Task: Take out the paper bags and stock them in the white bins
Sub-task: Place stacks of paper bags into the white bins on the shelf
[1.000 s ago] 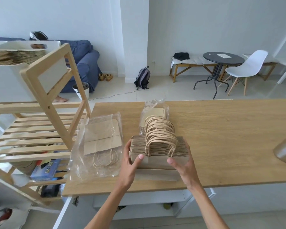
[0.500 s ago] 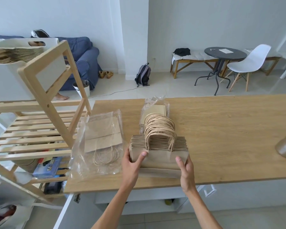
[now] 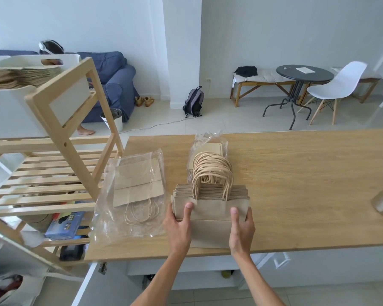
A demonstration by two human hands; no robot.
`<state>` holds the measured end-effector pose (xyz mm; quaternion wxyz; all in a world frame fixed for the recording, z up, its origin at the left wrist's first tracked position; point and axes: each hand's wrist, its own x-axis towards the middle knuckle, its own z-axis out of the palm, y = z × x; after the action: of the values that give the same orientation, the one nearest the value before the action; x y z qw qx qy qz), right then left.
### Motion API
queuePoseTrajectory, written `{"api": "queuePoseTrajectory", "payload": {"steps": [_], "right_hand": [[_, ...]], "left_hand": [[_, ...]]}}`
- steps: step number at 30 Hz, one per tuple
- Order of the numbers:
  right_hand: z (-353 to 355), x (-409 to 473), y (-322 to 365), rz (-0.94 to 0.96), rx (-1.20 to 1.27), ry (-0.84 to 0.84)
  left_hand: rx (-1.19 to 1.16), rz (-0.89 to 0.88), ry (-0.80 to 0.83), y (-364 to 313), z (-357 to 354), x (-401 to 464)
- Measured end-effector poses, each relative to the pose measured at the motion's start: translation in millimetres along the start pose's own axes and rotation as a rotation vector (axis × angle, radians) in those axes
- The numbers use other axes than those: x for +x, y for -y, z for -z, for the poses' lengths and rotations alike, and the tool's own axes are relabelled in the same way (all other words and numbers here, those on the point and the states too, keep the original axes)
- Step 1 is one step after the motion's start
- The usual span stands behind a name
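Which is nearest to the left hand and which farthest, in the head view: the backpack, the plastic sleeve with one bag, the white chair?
From the left hand:
1. Plastic sleeve with one bag, just to its left on the table.
2. Backpack, on the floor beyond the table.
3. White chair, far right, by the round table.

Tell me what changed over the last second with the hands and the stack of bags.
Both hands slid toward the table's near edge along the stack of paper bags. The left hand and right hand now grip its near part, thumbs on top. The stack stayed put, as did the plastic sleeve beside it and the white bin on the rack.
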<state>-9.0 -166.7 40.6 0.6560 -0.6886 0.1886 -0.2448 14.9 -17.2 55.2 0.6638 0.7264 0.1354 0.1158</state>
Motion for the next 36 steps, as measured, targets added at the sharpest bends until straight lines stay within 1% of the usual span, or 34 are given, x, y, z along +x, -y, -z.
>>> {"api": "queuePoseTrajectory", "payload": {"steps": [2, 4, 7, 9, 11, 14, 16, 18, 20, 22, 25, 29, 31, 33, 36], "right_hand": [[-1, 6, 8, 0.02, -0.016, -0.005], [-3, 16, 18, 0.035, -0.035, 0.002], [-12, 35, 43, 0.07, -0.024, 0.0], [-20, 49, 65, 0.097, -0.006, -0.01], [-31, 60, 90, 0.143, 0.01, 0.013], [-45, 75, 132, 0.208, 0.027, 0.146], [-52, 88, 159, 0.259, 0.02, 0.316], [-61, 102, 182, 0.273, 0.017, 0.503], [-70, 113, 199, 0.266, -0.004, 0.624], [-85, 116, 218, 0.302, -0.008, 0.673], [-111, 118, 246, 0.337, 0.08, 0.683], [-149, 108, 279, 0.357, 0.202, 0.681], [-167, 101, 291, 0.321, 0.28, 0.704], [-185, 95, 300, 0.255, 0.365, 0.762], [-213, 86, 308, 0.124, 0.397, 0.902]], "left_hand": [[0.005, -0.013, -0.014, -9, -2, 4], [0.028, -0.065, -0.014, -23, -3, 14], [0.166, -0.222, 0.051, -50, 1, 38], [0.25, -0.325, 0.068, -72, 4, 55], [0.208, -0.384, 0.063, -94, 8, 70], [0.069, -0.415, 0.025, -127, 19, 90], [0.003, -0.429, 0.002, -152, 28, 106], [-0.005, -0.449, -0.01, -176, 41, 120], [0.008, -0.478, 0.008, -197, 52, 129], [0.0, -0.49, 0.015, -218, 65, 138], [-0.023, -0.494, -0.007, -244, 85, 149], [-0.116, -0.48, -0.062, -265, 116, 158], [-0.143, -0.483, -0.09, -272, 133, 160], [-0.148, -0.494, -0.118, -277, 151, 164], [-0.138, -0.515, -0.15, -286, 181, 172]]}}
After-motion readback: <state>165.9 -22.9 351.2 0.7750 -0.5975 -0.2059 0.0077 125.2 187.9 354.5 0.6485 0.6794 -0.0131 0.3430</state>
